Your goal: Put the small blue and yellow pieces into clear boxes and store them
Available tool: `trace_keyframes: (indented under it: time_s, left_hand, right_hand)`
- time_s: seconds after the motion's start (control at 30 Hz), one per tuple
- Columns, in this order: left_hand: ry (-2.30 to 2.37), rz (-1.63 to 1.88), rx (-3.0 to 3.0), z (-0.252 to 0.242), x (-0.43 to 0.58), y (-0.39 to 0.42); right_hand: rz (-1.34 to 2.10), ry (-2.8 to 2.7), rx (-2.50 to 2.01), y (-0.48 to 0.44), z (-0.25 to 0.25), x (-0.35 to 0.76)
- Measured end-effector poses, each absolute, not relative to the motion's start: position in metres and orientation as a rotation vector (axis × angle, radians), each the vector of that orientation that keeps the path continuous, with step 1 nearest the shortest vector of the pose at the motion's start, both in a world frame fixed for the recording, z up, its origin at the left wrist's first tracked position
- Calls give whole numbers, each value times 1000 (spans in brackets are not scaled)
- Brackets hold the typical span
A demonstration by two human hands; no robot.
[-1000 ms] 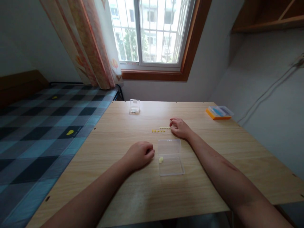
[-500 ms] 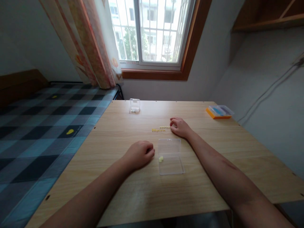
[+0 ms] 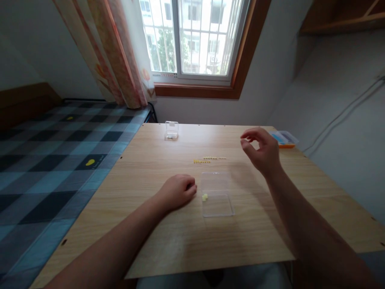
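My left hand (image 3: 179, 192) rests on the table, its fingers curled in; whatever they may hold is hidden. Just to its right lies an opened clear plastic box (image 3: 218, 216), with a few pale yellow pieces (image 3: 205, 197) in its near half. Beyond the box, small pieces stand in two short lines: a yellow row (image 3: 201, 161) and a paler row (image 3: 210, 158) slightly farther back. My right hand (image 3: 261, 150) is raised above the table, right of the rows. Its thumb and forefinger curve toward each other with a small gap, and nothing shows between them.
A small clear case (image 3: 171, 134) stands with its lid up at the back left of the table (image 3: 186, 249). An orange and blue box with a clear lid (image 3: 287, 139) sits at the back right, partly behind my right hand. A checkered bed (image 3: 60, 168) adjoins on the left.
My right hand has lifted off the end of the paler row and moved right, uncovering more small pieces there. My left hand stays in place. The view has tilted slightly.
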State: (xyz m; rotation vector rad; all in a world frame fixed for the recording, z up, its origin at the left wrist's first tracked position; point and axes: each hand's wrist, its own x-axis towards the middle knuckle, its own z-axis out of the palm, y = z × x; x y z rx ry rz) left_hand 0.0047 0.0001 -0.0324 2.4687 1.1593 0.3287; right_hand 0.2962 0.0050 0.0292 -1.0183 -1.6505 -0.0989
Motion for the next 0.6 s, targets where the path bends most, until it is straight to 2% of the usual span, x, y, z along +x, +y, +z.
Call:
trace_keyframes:
  time_s: [0.13, 0.33, 0.6]
  left_hand:
    - [1098, 396, 2468, -30, 6, -1]
    - [898, 384, 2510, -29, 5, -2]
    - [824, 278, 2577, -30, 2, -2]
  right_hand:
    - [-36, -1912, -899, -41, 29, 275]
    - [393, -2519, -880, -60, 0, 255]
    - [429, -2786, -1050, -57, -13, 246]
